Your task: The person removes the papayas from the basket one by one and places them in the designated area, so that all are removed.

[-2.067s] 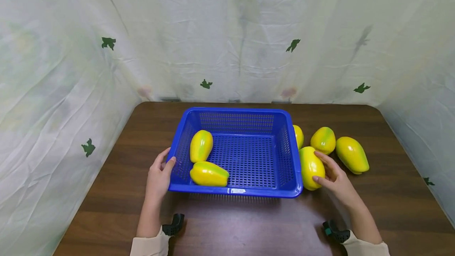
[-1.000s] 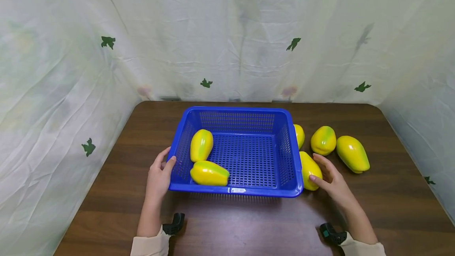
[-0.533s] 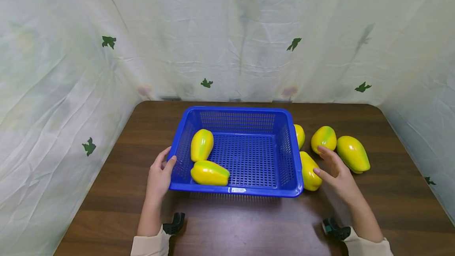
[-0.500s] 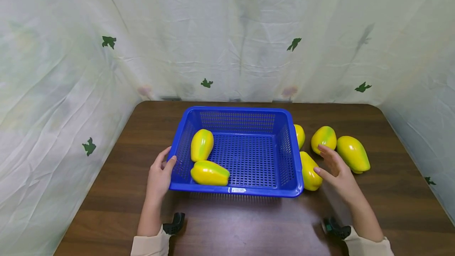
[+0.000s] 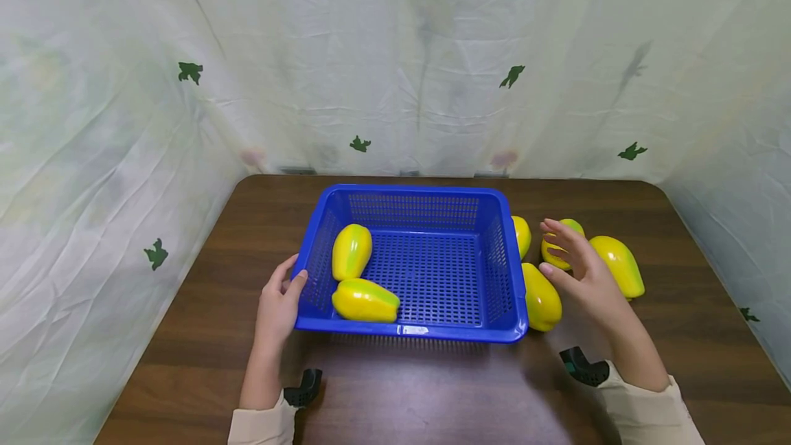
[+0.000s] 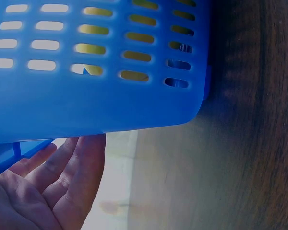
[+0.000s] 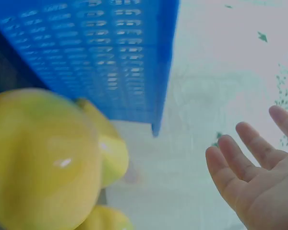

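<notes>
A blue plastic basket (image 5: 426, 280) with slotted walls stands on the table. Inside it, at the left, lie two glossy yellow-green mangoes, one at the back (image 5: 351, 253) and one at the front (image 5: 366, 301). My left hand (image 5: 278, 307) holds the basket's left rim, the thumb on top; in the left wrist view its fingers (image 6: 89, 167) reach under the rim. My right hand (image 5: 583, 270) hovers with spread fingers, holding nothing, over the mangoes right of the basket. It partly covers the back middle mango (image 5: 571, 226) and the far right mango (image 5: 621, 266). Nearest the basket's front right corner lies another mango (image 5: 541, 297).
One more mango (image 5: 521, 235) is partly hidden behind the basket's right wall. The brown wooden table (image 5: 395, 390) has light cloth (image 5: 395, 60) printed with green birds hanging behind it and at both sides. Dark wrist devices (image 5: 303, 389) sit by both sleeves.
My right hand has let go of the mango beside the basket, which settled slightly toward the front, then moved up and back over the other mangoes. The left hand and basket stay put.
</notes>
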A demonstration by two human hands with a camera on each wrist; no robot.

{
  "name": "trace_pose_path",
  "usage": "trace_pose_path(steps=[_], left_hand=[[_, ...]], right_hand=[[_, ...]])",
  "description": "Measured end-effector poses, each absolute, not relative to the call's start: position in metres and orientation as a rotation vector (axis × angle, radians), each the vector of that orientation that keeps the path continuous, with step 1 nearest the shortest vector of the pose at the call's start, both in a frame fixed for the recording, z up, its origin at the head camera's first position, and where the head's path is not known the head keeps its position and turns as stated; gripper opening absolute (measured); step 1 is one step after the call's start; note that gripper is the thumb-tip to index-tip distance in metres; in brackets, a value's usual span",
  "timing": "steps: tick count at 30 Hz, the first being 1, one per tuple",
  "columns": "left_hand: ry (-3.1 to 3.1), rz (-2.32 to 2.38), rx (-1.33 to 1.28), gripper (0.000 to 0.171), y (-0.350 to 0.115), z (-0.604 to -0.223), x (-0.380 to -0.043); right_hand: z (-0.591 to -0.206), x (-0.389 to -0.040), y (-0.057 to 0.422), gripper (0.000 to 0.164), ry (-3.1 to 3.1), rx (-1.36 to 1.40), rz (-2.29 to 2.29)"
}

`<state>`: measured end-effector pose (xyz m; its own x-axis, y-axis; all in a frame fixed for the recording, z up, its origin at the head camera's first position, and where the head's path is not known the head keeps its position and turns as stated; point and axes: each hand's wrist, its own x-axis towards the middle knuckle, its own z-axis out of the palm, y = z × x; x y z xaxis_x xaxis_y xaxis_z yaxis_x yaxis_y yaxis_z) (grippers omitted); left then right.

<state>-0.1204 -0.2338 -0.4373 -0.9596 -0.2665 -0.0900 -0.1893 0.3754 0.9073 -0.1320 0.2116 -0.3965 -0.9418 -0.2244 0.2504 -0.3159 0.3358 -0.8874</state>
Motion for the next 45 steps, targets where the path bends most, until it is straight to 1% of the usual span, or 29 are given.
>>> trace_pose_path(steps=[6,13,22,27,34,41,45], left_hand=[[-2.553,-1.661,0.429,0.049,-0.234,-0.436,-0.121],[-2.57,-1.644,0.434,0.05,-0.233,-0.435,-0.12],[-2.568,-1.646,0.419,0.05,-0.234,-0.436,-0.12],[-2.563,-1.663,0.43,0.049,-0.233,-0.436,-0.121],[-2.565,-1.667,0.432,0.051,-0.233,-0.436,-0.121],[-2.555,-1.657,0.426,0.05,-0.233,-0.436,-0.121],[-2.57,-1.638,0.426,0.05,-0.234,-0.437,-0.121]], right_hand=[[-0.384,-0.144,0.2,0.06,-2.518,0.582,1.692],[-0.366,-0.159,0.182,0.062,-2.508,0.742,1.751],[-0.345,-0.176,0.141,0.062,-2.485,1.07,1.722],[-0.338,-0.181,0.119,0.061,-2.56,1.144,1.723],[-0.346,-0.195,0.091,0.06,-2.661,1.195,1.751],[-0.387,-0.221,0.071,0.063,-2.685,1.298,1.791],[-0.394,-0.224,0.058,0.063,-2.759,1.33,1.8]])
